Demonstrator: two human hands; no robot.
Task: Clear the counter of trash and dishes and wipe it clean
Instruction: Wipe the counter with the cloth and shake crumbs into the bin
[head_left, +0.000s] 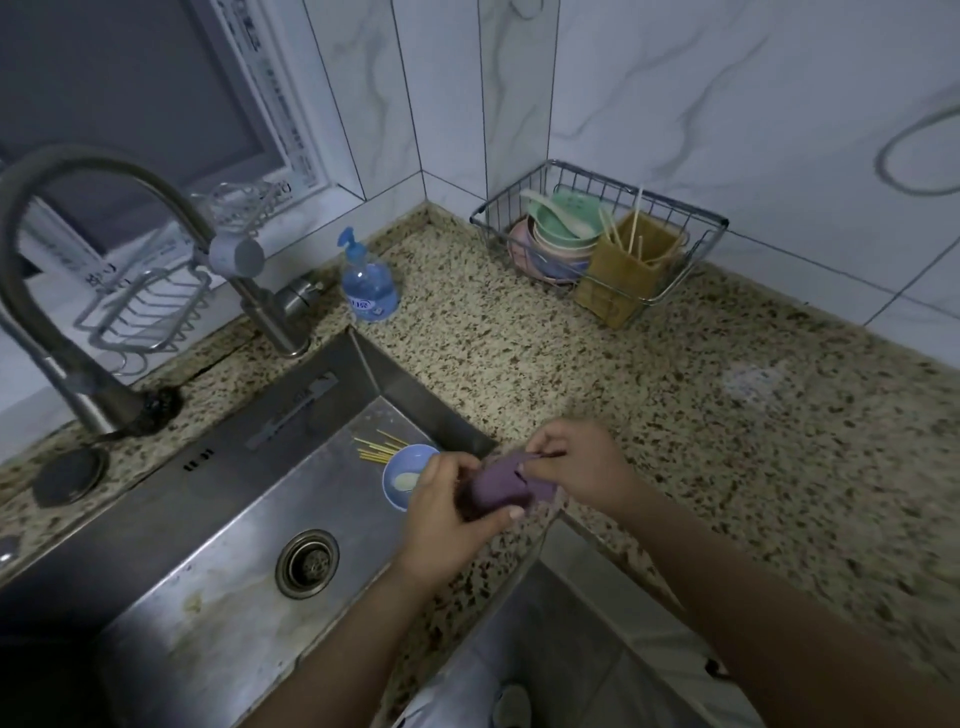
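Note:
A folded purple cloth (501, 480) is held between both my hands just above the sink's front right corner. My left hand (447, 512) grips its lower left side. My right hand (576, 462) pinches its upper right edge. The speckled granite counter (649, 374) spreads out to the right and behind. In the steel sink (218, 571) lies a small blue dish (402, 475) with a pale spoon in it, partly hidden by my left hand. Several yellow chopsticks (376, 449) lie beside the dish.
A wire basket (597, 244) with bowls, a spoon and a chopstick holder stands in the back corner. A blue soap pump bottle (369, 286) sits behind the sink by the curved faucet (104, 249). A pale smear (756, 379) marks the counter at right.

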